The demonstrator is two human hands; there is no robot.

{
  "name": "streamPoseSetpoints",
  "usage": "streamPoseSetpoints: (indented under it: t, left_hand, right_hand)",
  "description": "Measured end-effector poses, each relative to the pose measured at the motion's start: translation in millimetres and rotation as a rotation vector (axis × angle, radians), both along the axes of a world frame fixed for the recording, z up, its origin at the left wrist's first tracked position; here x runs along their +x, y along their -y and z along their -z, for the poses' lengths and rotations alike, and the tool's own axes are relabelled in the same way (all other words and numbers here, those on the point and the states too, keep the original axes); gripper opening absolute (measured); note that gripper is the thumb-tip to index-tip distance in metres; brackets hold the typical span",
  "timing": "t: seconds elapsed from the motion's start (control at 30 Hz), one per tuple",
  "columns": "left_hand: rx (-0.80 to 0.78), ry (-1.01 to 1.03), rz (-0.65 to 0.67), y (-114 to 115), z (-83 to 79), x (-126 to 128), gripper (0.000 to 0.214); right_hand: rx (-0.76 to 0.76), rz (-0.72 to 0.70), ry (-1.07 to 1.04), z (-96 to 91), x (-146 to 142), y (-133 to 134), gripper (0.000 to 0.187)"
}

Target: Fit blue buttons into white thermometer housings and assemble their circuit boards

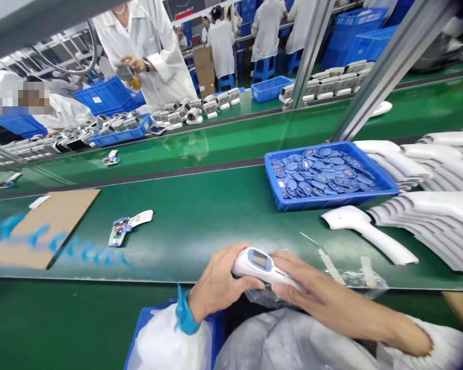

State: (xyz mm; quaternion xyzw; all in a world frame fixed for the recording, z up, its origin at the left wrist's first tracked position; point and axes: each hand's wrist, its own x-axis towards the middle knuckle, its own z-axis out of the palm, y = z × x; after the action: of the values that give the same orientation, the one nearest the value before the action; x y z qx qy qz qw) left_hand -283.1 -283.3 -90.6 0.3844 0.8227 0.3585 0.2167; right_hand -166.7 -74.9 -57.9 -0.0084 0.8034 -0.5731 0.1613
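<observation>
A white infrared thermometer [268, 267] with a blue-rimmed grey display is held between both hands near the front edge of the green bench. Closed around its head end is my left hand [219, 282], which wears a blue wrist strap. My right hand [297, 282] grips the handle end, fingers on the far side and thumb on the near side. Below the hands, clear plastic film is partly hidden. To the left lies an opened thermometer half [127, 226] with its circuit parts and wires exposed.
A blue tray [278, 201] holds many blue oval pieces. White housing shells [435, 221] are stacked at right, one loose shell [364, 228] before them. Cardboard [50, 226] lies at left, crossed by a coiled blue cord [73, 246]. Metal posts [381, 72] rise behind; co-workers stand beyond.
</observation>
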Motion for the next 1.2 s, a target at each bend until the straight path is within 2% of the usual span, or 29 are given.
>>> streamPoseSetpoints:
  t: [0.13,0.17,0.23,0.3,0.37,0.47,0.57,0.7,0.77,0.87,0.97,1.03,1.13,1.2]
  left_hand:
    - [0.028,0.113,-0.147,-16,-23.5,-1,0.029]
    - [0.061,0.116,-0.163,-19,-28.7,0,0.024]
    - [0.099,0.144,-0.141,-25,-34.6,1,0.016]
    - [0.091,0.119,-0.109,-27,-32.6,3,0.013]
    - [0.057,-0.018,-0.102,-27,-23.7,5,0.015]
    - [0.013,-0.216,-0.171,-27,-9.3,8,0.024]
    - [0.098,-0.075,-0.217,-25,-9.2,7,0.022]
    - [0.149,0.198,-0.175,-24,-20.2,6,0.027]
    - [0.068,0.121,-0.161,-27,-18.5,8,0.029]
    - [-0.126,-0.153,-0.183,-36,-7.6,13,0.03]
    - [-0.164,-0.255,-0.172,-39,-2.2,11,0.029]
    - [-0.112,-0.235,-0.182,-30,-5.5,3,0.028]
    - [-0.053,-0.225,-0.261,-4,-14.8,-16,0.024]
    - [-0.057,-0.311,-0.31,10,-19.5,-29,0.023]
  right_hand:
    - [0.173,0.404,-0.303,0.0,-37,20,0.033]
    - [0.239,0.493,-0.369,-2.0,-47,28,0.035]
    - [0.382,0.581,-0.499,-5.9,-64,42,0.049]
    - [0.52,0.6,-0.624,-7.2,-74,51,0.053]
    - [0.61,0.577,-0.746,-4.3,-78,55,0.05]
    - [0.624,0.554,-0.852,3.1,-81,56,0.048]
    - [0.607,0.561,-0.814,5.5,-82,54,0.048]
    - [0.567,0.597,-0.706,4.0,-81,52,0.049]
    - [0.557,0.613,-0.674,5.7,-83,53,0.05]
    - [0.522,0.655,-0.662,6.8,-86,54,0.053]
    - [0.476,0.576,-0.654,-1.9,-89,38,0.055]
    - [0.519,0.509,-0.593,-11.6,-93,10,0.054]
    - [0.711,0.511,-0.531,-20.3,-105,-51,0.033]
    - [0.856,0.414,-0.524,-17.8,-119,-89,0.025]
